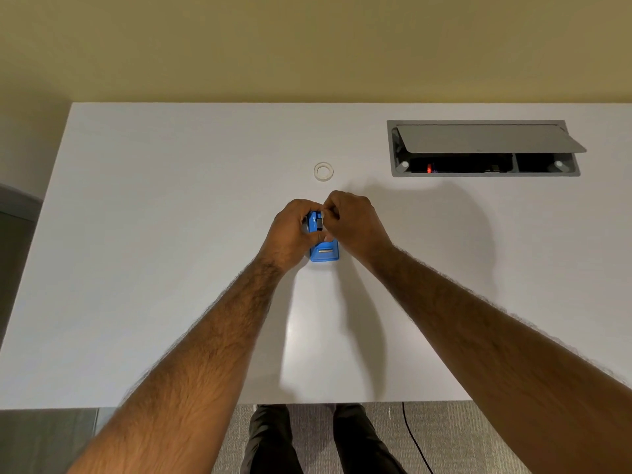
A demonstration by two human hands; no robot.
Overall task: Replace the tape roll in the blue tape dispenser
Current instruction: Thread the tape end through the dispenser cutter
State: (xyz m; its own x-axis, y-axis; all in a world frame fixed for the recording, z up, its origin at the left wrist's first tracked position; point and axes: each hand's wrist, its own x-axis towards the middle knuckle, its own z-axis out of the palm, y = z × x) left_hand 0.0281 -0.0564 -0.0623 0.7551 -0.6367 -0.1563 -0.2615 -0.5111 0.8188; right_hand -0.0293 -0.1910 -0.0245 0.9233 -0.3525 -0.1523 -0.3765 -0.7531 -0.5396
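Observation:
The blue tape dispenser (324, 253) stands on the white table (171, 234) at its middle, its cutter end toward me. My left hand (293, 230) wraps the dispenser's left side. My right hand (352, 222) covers its right side and top, fingers curled in at the roll slot, where a small black part (319, 223) shows. What those fingers pinch is hidden. A whitish tape roll (323, 171) lies flat on the table, a little beyond both hands and apart from them.
A grey cable box (485, 171) with its lid tilted open is sunk into the table at the back right. A yellow wall rises behind the table. My legs and a black cable (415, 439) show below the near table edge.

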